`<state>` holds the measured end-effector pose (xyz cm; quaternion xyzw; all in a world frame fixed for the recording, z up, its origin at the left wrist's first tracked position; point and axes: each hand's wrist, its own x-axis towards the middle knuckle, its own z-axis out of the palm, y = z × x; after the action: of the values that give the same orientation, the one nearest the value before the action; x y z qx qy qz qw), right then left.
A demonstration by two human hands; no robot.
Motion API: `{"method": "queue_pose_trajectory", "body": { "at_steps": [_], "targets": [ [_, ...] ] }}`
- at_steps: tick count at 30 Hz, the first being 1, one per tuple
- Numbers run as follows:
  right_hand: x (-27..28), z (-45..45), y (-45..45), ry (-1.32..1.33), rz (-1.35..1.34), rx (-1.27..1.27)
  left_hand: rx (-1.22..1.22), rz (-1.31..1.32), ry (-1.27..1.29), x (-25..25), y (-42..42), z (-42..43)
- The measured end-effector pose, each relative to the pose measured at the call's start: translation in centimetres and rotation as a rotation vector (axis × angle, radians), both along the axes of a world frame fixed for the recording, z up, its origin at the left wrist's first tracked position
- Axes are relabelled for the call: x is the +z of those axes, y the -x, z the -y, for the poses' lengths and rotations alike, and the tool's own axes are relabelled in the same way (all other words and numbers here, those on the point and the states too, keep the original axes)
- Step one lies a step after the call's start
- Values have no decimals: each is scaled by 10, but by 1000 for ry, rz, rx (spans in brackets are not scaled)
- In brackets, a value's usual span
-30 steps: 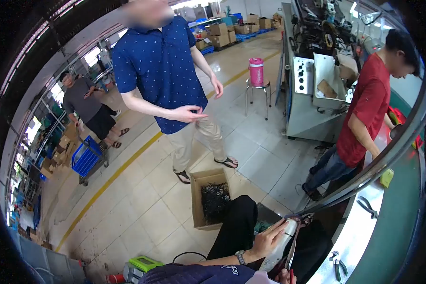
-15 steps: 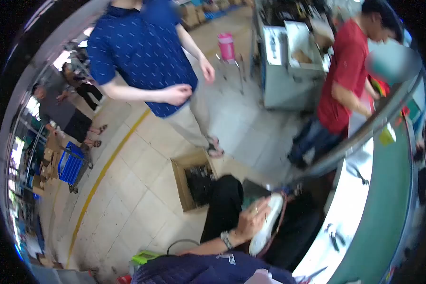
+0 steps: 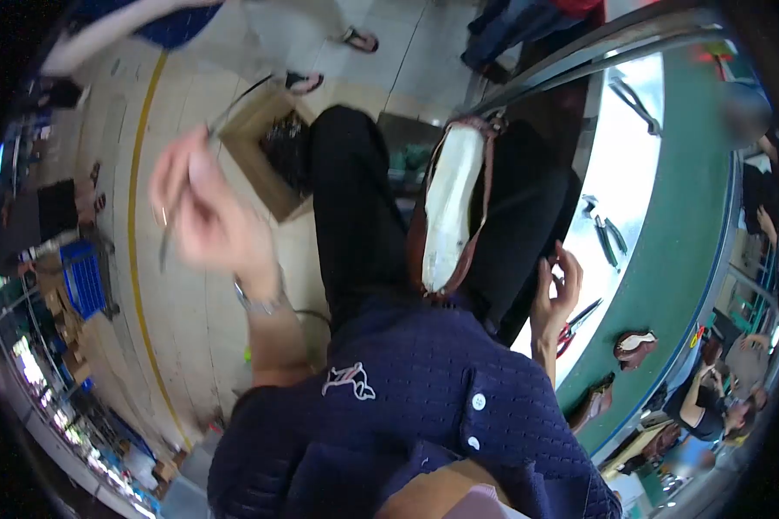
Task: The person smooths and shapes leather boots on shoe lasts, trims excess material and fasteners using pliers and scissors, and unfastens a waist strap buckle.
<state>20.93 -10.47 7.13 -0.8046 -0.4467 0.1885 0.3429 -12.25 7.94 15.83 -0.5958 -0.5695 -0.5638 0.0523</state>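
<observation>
On my lap between my thighs lies a brown leather shoe upper, with its white sole-shaped underside facing up. Neither hand touches it. My left hand, blurred by motion, is raised to the left with its fingers closed round a long, thin dark strip; its exact kind is unclear. At my right thigh, my right hand has its fingers bent and apart, with nothing visible in them. Close below that hand is a red-handled tool on the white bench edge.
Pliers and another dark hand tool lie on the white strip beside the green belt. Brown shoe pieces rest on the belt. A cardboard box stands on the floor by my left knee. Other people are nearby.
The view has tipped down toward my lap. My left hand has left the shoe and swung out left, a thin strip now in it. My right hand has come into view.
</observation>
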Motion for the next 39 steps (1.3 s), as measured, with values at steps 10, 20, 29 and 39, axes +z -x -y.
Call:
{"method": "queue_pose_trajectory", "body": {
  "at_steps": [10,20,29,39],
  "targets": [
    [21,-7,4,116,-78,195,-237,-614,1222,-71,123,76],
    [43,17,42,478,-341,713,-1033,173,1240,-60,-16,128],
    [35,33,48,421,-294,722,-1216,-341,1080,-71,-66,136],
    [15,38,39,476,-424,772,-1226,-701,1040,-66,-64,157]
  ]
}}
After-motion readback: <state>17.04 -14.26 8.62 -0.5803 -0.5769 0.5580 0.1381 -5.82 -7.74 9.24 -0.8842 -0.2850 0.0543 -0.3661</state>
